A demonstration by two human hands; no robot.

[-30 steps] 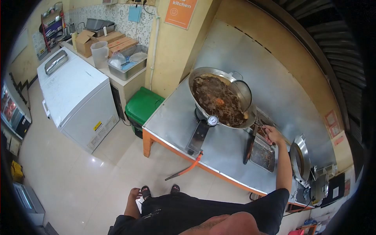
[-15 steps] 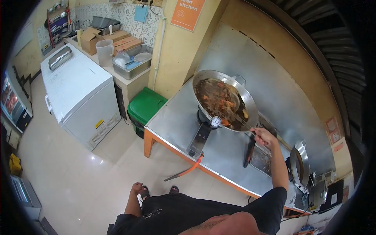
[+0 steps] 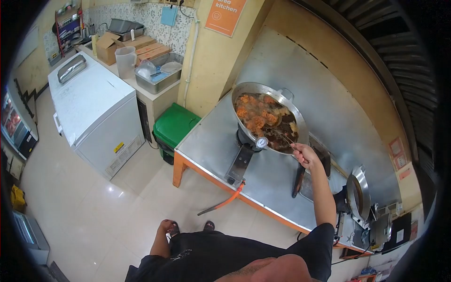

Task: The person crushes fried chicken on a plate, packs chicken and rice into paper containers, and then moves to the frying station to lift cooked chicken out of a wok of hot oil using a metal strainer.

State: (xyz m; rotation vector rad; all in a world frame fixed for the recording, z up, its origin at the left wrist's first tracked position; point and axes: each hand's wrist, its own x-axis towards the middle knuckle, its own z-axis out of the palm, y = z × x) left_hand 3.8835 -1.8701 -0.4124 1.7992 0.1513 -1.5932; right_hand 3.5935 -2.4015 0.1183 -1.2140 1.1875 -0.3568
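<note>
My right hand (image 3: 304, 155) is closed around the thin metal handle of a skimmer (image 3: 284, 137). The skimmer's head is down in dark, bubbling oil and mostly hidden. A large metal wok (image 3: 302, 123) holds the oil, with several orange-brown fried pieces (image 3: 256, 123) gathered toward its left and middle. On the wok's near rim sits a round dial thermometer (image 3: 261, 142). My left hand (image 3: 166, 226) hangs low at my side, away from the table, its fingers loosely curled with nothing visible in them.
The wok stands on a burner (image 3: 240, 164) with an orange hose (image 3: 230, 197) on a metal-topped table (image 3: 211, 155). Right of it are a dark-handled tool (image 3: 298, 182), a tray (image 3: 307, 185) and a second wok (image 3: 359, 190). A green bin (image 3: 176, 123) and white chest freezer (image 3: 94, 103) stand left.
My right hand has moved left and slightly up with the skimmer. The orange-brown pieces have spread toward the wok's left side and show more at the surface. My left hand stays low.
</note>
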